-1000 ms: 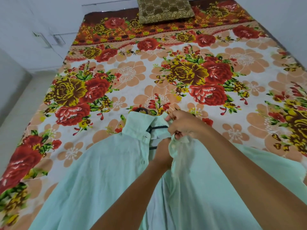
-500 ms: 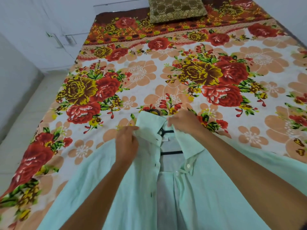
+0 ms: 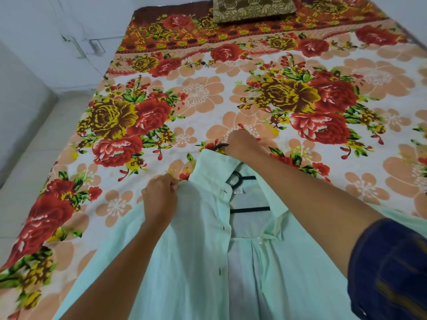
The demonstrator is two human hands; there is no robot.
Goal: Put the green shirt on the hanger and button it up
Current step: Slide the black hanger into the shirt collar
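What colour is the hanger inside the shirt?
Black, seen in the head view: the hanger shows through the open collar.

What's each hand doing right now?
Left hand: grips the pale green cotton shirt at its shoulder.
Right hand: at the thin black hanger hook; grip hidden.

I see a bed covered by a floral bedsheet (image 3: 231, 93), cream with peach blossoms and big red and mustard roses, taking up most of the frame. Along the top runs its darker brown and orange border band. A brown patterned cushion (image 3: 251, 6) lies at the upper middle, on that band. At the upper left I see a white wall (image 3: 46, 24) with a small metal fitting (image 3: 96, 46), and pale floor tiles (image 3: 27, 162) down the left edge.
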